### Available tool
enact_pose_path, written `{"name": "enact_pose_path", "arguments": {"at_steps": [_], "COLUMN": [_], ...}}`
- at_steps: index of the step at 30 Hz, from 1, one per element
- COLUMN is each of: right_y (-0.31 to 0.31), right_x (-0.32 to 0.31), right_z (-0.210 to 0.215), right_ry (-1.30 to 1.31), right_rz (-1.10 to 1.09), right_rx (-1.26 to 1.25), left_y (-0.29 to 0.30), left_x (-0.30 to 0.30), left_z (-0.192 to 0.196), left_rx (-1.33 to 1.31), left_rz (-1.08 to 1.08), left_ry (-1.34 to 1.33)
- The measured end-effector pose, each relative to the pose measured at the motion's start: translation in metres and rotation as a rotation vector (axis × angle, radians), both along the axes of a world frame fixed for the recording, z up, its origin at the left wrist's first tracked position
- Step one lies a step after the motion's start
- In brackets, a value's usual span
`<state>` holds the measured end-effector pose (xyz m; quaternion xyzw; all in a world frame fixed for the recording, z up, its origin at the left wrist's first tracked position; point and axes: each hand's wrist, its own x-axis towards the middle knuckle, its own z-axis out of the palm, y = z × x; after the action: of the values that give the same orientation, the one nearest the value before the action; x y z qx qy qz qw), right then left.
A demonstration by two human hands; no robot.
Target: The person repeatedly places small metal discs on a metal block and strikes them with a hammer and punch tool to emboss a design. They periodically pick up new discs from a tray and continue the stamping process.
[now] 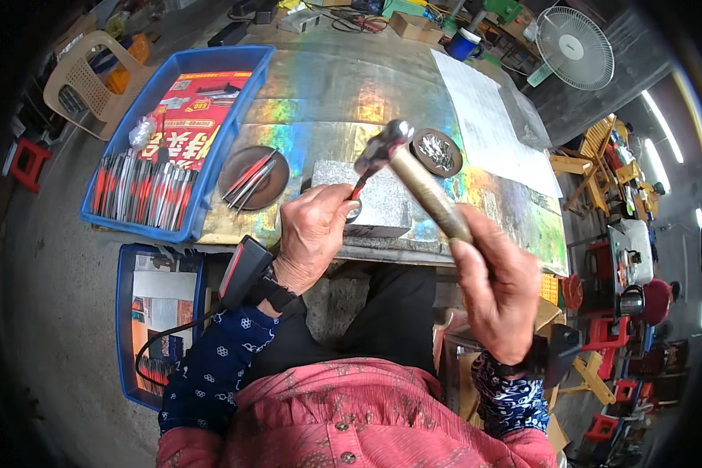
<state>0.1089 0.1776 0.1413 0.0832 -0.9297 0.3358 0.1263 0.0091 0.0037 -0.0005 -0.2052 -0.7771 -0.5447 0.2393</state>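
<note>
My right hand (pixel 498 285) is wrapped around the pale handle of a hammer (pixel 429 195). The hammer's metal head is raised over a grey, speckled metal block (pixel 374 204) at the table's front edge. My left hand (pixel 310 232) is closed in a pinch at the block's left side. Between its fingertips is a slim red-and-dark piece (pixel 358 187), partly covered by the fingers and close to the hammer head, so its kind cannot be made out. A small round metal part (pixel 354 210) shows beside those fingertips.
Left of the block, a brown dish (pixel 277 189) holds several slim red and silver pieces. Another dish (pixel 457 160) on the right holds small metal bits. A blue tray (pixel 203 140) with rows of similar pieces stands at left; a white sheet (pixel 483 109) lies at right.
</note>
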Motion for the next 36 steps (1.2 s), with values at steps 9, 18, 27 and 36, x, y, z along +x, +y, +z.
{"name": "enact_pose_path", "arguments": {"at_steps": [9,18,27,36], "right_y": [-0.006,0.004,0.016,0.011], "right_x": [-0.008,-0.002,-0.012,-0.021], "right_z": [-0.007,-0.018,-0.075,-0.133], "right_ry": [0.034,0.138,0.228,0.342], "right_rz": [0.029,-0.048,-0.141,-0.220], "right_rx": [0.070,-0.066,0.043,0.365], "left_y": [0.000,-0.001,-0.030,-0.093], "left_x": [0.000,0.001,-0.010,-0.007], "left_z": [0.001,0.002,0.008,-0.006], "left_rx": [0.024,0.022,0.548,0.320], "left_rz": [0.003,-0.028,-0.321,-0.018], "left_ry": [-0.003,-0.026,-0.494,-0.518]}}
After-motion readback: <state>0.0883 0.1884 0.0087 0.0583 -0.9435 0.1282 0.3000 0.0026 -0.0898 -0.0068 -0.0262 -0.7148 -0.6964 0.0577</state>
